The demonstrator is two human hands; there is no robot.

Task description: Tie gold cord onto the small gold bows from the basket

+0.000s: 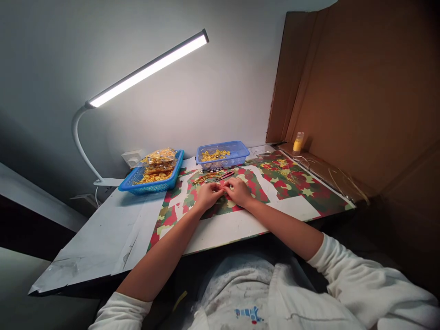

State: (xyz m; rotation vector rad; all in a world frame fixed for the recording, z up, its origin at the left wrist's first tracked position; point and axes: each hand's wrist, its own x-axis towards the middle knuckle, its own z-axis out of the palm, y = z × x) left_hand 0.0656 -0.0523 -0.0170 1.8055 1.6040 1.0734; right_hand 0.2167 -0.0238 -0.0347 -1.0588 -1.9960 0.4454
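Note:
My left hand (209, 196) and my right hand (238, 191) meet over the camouflage-patterned sheet (192, 208). The fingertips of both are pinched together, almost touching each other. Whatever sits between them is too small and too covered by the fingers to make out. Just beyond the hands lie several gold cords (207, 178) and a slim tool with a pinkish-red handle (227, 175). Behind these is a row of small, shiny silvery pieces (216, 170).
A blue basket (151, 187) at the left holds yellow pieces and a clear bag (160, 158). Another basket (237, 160) at the back contains gold bow-like pieces (215, 155). Yellow strands (287, 174) lie right. A lamp (147, 68), small bottle (298, 143) and cardboard wall (360, 91) surround the table.

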